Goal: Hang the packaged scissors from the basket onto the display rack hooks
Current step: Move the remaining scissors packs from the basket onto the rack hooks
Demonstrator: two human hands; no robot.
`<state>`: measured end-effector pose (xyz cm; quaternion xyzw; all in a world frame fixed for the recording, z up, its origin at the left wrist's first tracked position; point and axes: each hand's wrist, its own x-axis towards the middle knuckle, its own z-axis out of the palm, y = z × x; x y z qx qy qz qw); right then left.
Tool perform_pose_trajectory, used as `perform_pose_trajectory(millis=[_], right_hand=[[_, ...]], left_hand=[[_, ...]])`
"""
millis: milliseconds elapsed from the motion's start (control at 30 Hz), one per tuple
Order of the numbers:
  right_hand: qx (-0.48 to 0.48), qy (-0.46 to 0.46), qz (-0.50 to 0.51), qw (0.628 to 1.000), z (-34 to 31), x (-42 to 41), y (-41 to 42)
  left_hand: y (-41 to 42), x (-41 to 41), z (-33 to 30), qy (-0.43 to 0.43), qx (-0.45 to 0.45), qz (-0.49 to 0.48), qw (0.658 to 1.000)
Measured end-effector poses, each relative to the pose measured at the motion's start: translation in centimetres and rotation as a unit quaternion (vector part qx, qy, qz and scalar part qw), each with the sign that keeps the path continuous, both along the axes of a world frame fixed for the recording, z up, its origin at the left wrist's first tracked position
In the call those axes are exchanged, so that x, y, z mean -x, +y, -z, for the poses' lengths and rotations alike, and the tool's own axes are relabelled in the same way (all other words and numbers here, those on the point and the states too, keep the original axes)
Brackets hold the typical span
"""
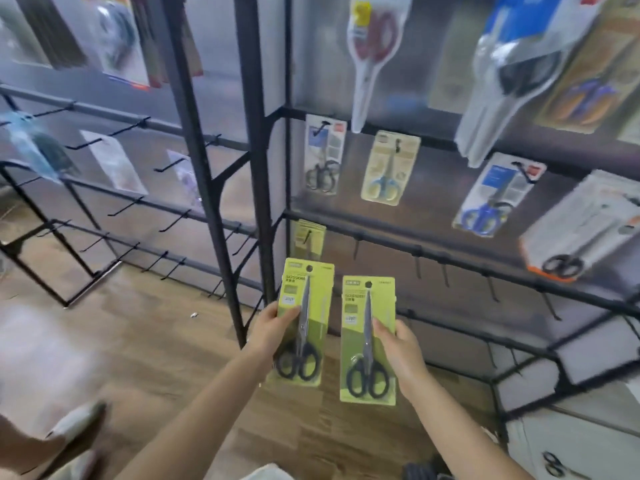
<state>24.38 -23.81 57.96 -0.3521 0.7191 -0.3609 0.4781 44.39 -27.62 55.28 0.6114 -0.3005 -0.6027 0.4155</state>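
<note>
My left hand grips a green-carded pack of black-handled scissors by its left edge, thumb on the front. My right hand holds a second, matching green pack by its right edge. Both packs stand upright, side by side, in front of the black display rack. Just above the left pack, another green pack hangs on a hook of the lower rail. Bare hooks run along that rail to the right. The basket is out of view.
Several other scissor packs hang higher on the rack, among them a blue-handled one and a beige card. A second rack with bare hooks stands to the left. Wooden floor lies below; a white cabinet sits at the lower right.
</note>
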Motion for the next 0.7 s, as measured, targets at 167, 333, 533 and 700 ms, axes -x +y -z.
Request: perform_pose_trajectory(millis=[167, 333, 533, 700], right_hand=[[0.004, -0.017, -0.014, 1.000, 0.2, -5.3, -5.2], [0.012, -0.001, -0.019, 1.000, 0.4, -7.8, -9.1], [-0.010, 0.049, -0.041, 0.998, 2.3, -8.2, -13.9], [-0.017, 0.032, -0.052, 0.998, 5.5, -8.5, -17.9]], left_hand=[[-3.7, -4.4, -0.8, 0.019, -0.004, -0.010, 1.000], [-6.9, -7.0, 0.1, 0.019, -0.010, 0.007, 1.000], [-9.0, -6.7, 1.9, 0.026, -0.030, -0.010, 0.999], [-10.4, -5.6, 3.8, 0.017, -0.049, -0.031, 0.998]])
